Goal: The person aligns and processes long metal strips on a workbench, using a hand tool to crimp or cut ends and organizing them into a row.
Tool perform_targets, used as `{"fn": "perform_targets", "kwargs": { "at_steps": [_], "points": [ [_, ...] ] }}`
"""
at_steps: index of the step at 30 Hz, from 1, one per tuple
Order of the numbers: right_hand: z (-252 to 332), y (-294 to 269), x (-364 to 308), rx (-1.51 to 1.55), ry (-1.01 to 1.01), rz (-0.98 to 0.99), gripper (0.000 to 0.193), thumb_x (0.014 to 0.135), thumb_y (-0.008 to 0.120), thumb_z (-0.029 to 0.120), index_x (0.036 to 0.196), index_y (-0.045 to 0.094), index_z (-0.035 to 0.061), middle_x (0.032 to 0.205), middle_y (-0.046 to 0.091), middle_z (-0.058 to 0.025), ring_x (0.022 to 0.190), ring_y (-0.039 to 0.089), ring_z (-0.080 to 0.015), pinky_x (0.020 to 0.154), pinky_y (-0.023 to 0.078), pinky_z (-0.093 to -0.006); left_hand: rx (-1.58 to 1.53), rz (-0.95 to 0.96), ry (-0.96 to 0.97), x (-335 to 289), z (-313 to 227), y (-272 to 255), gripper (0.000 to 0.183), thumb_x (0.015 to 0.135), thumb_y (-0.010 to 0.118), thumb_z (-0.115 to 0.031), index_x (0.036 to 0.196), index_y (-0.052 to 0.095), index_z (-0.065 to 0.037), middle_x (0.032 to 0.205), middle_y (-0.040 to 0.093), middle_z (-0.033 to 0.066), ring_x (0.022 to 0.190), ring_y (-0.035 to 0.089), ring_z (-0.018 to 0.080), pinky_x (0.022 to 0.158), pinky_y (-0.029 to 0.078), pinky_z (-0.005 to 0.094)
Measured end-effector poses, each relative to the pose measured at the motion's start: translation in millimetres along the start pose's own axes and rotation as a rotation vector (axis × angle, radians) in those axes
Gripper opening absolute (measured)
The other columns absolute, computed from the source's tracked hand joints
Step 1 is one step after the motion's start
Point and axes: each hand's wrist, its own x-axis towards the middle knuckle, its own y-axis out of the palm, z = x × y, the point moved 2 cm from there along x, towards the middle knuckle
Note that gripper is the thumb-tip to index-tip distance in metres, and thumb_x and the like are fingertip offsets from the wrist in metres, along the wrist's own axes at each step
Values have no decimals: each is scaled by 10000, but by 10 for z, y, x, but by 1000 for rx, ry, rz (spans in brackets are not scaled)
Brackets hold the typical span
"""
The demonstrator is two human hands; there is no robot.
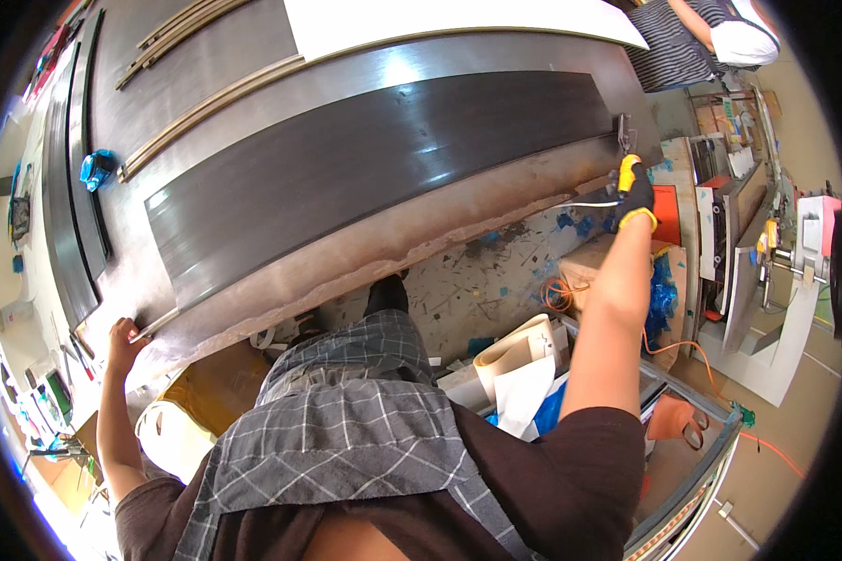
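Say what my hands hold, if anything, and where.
Your right hand seems to hold a metal-headed tool by its yellow handle. Whether the left hand holds the pale strip can't be told.

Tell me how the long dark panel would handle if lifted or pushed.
The long dark panel may sag if lifted by one end, being long and thin-looking. Its glossy face could feel slippery. Lying flat, it would probably slide rather than tip.
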Motion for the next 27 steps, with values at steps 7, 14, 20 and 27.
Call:
{"fn": "perform_targets", "kwargs": {
  "at_steps": [7,14,20,27],
  "points": [
    [-937,1248,-3109,-194,-510,809,343,943,596,336,1139,591,54,932,646,-80,829,643,-186,735,533,-341,-56,-10,45,-159,-28,-25,360,597,824,-112,696,486,-40,721,515,97,718,509,263,647,414,366],
    [-903,2610,-5780,-580,-716,1236,452,828,698,330,1211,580,121,873,678,-166,761,665,-350,667,532,-435,-70,0,167,127,-157,-46,376,590,830,-113,678,472,-37,700,488,92,697,488,254,615,393,354],
    [-1029,1635,-4024,-309,-631,680,392,879,668,281,1193,574,66,950,665,-116,828,654,-247,745,515,-358,-64,6,96,-64,24,2,410,548,846,-81,667,456,-40,710,501,96,656,491,255,597,401,355],
    [-136,137,-62,-1571,-984,-87,388,929,556,394,1120,617,62,922,665,-242,828,631,-388,748,505,-436,-26,94,45,194,-15,-34,427,512,862,-51,671,466,-41,718,513,73,639,500,219,592,424,335]
  ]
}}
